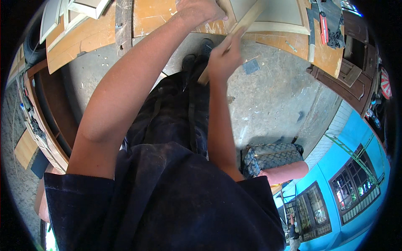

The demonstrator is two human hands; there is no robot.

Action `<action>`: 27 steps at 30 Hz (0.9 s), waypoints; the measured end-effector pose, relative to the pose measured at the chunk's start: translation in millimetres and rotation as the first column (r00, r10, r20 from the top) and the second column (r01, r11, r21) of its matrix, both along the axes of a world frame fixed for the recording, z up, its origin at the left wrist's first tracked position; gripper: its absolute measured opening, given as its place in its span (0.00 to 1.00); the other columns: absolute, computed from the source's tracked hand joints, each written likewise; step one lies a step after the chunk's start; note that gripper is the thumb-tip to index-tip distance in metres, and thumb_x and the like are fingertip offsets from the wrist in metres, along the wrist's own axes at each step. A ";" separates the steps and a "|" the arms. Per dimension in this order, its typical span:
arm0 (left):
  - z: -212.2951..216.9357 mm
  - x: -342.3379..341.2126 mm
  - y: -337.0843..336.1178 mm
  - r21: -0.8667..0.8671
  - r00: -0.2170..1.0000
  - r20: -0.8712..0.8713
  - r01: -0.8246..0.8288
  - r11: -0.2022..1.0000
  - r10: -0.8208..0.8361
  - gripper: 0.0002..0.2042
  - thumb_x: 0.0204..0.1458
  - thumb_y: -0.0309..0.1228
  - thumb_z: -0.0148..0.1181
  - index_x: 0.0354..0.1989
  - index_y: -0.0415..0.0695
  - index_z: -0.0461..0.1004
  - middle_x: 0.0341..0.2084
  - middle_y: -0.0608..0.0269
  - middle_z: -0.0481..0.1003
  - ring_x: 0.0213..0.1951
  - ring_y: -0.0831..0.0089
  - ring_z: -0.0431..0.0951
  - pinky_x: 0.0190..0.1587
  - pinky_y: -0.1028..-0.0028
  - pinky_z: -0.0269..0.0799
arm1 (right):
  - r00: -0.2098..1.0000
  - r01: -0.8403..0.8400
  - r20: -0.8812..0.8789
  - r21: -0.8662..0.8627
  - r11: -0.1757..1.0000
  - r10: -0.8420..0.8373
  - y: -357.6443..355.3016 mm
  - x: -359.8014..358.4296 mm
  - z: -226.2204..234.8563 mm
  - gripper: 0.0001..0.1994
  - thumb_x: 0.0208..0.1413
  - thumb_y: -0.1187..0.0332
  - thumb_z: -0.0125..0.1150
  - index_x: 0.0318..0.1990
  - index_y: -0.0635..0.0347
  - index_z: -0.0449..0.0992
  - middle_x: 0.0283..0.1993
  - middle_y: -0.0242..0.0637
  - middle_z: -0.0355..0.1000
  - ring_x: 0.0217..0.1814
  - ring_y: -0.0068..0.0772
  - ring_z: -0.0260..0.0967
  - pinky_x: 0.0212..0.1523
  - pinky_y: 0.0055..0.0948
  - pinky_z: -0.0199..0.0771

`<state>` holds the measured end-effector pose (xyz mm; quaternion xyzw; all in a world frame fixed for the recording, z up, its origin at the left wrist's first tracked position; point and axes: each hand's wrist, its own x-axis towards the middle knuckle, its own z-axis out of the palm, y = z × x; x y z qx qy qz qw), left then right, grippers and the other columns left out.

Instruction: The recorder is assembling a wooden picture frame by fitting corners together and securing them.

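Observation:
My right hand (226, 56) is closed around a long pale wooden strip (250, 16), slightly blurred. One end of the strip sticks out below my fist. Its far part slants up and right across a panel framed in pale wood (276, 27), which lies on the workbench (274, 42). At the upper edge of the view my left hand (201, 9) grips the left side of that wooden frame. Part of its fingers is cut off by the picture's edge.
A red-handled tool (323, 27) and dark cloth (335, 39) lie on the bench's right end. More framed panels (90, 7) rest at its left. Dark carved furniture (349, 79) stands right. A patterned bag (272, 157) sits on the concrete floor (268, 104) behind me.

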<state>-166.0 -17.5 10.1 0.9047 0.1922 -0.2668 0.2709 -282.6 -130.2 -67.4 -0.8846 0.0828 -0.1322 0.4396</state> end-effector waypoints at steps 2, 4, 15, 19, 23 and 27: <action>-6.2 -0.7 4.2 0.034 0.997 0.063 0.052 0.998 -0.054 0.18 0.40 0.44 0.71 0.39 0.49 0.83 0.39 0.54 0.83 0.45 0.59 0.83 0.49 0.63 0.78 | 0.997 -0.023 0.069 0.025 0.999 0.021 5.3 -37.8 -8.7 0.23 0.66 0.71 0.50 0.67 0.66 0.65 0.22 0.53 0.72 0.18 0.39 0.68 0.23 0.34 0.68; -7.5 -0.3 5.5 0.020 0.997 0.070 0.037 0.999 -0.038 0.18 0.40 0.43 0.70 0.39 0.50 0.84 0.39 0.54 0.83 0.45 0.59 0.83 0.49 0.64 0.78 | 0.998 -0.046 0.038 -0.003 0.999 0.046 -0.5 -42.6 -9.6 0.23 0.66 0.71 0.50 0.67 0.66 0.65 0.23 0.53 0.72 0.18 0.39 0.68 0.23 0.34 0.68; -6.6 -23.5 5.5 -0.024 0.938 0.343 0.056 0.998 -0.045 0.16 0.39 0.42 0.71 0.37 0.50 0.84 0.40 0.55 0.83 0.46 0.59 0.83 0.49 0.64 0.78 | 0.998 -0.052 0.028 -0.012 0.999 0.052 -2.0 -49.4 -4.0 0.23 0.64 0.74 0.50 0.67 0.68 0.64 0.29 0.55 0.76 0.26 0.40 0.76 0.28 0.33 0.73; 2.2 -4.0 -1.7 -0.017 0.988 0.155 0.019 1.000 -0.016 0.16 0.40 0.41 0.70 0.37 0.50 0.84 0.40 0.55 0.83 0.47 0.60 0.83 0.50 0.64 0.78 | 0.986 -0.068 -0.150 -0.003 0.998 0.067 -9.2 5.7 14.2 0.24 0.63 0.75 0.51 0.68 0.67 0.64 0.38 0.59 0.78 0.33 0.43 0.81 0.32 0.31 0.76; -1.4 -2.5 4.4 -0.043 0.999 0.035 0.018 0.999 -0.017 0.17 0.40 0.42 0.70 0.39 0.49 0.83 0.41 0.54 0.82 0.48 0.59 0.82 0.51 0.64 0.77 | 0.994 -0.082 -0.079 -0.003 0.997 0.082 -4.8 -43.9 -0.6 0.24 0.64 0.74 0.51 0.68 0.65 0.63 0.39 0.58 0.78 0.29 0.42 0.78 0.30 0.30 0.74; 7.5 -8.7 -5.8 0.005 0.999 0.047 0.014 1.000 -0.014 0.18 0.39 0.42 0.71 0.39 0.48 0.83 0.41 0.54 0.82 0.47 0.59 0.82 0.50 0.64 0.77 | 0.992 -0.079 -0.095 -0.011 0.997 0.078 -13.6 -20.2 5.3 0.24 0.64 0.73 0.51 0.68 0.63 0.63 0.39 0.57 0.78 0.28 0.43 0.77 0.31 0.33 0.75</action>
